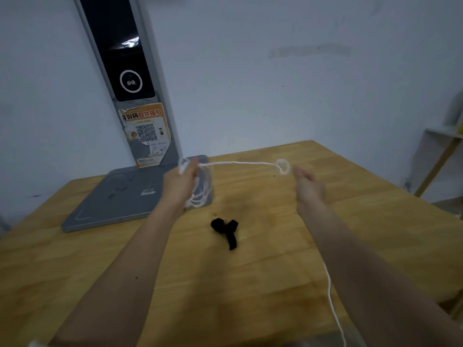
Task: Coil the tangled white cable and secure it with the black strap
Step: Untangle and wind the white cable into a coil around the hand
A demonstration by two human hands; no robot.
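The white cable [240, 163] stretches taut between my two raised hands above the wooden table [363, 221]. My left hand [184, 181] grips it, with several loops hanging down below the fist. My right hand [307, 186] holds the other part, where a small loop sticks up past the fingers. A loose tail of the cable runs under my right forearm toward the near table edge. The black strap [226, 230] lies crumpled on the table between my forearms, untouched.
A grey flat base plate [112, 196] with an upright post [132, 78] carrying a dark screen and an orange sticker stands at the table's back left. A pale wall is behind. A white shelf [441, 146] stands at the right.
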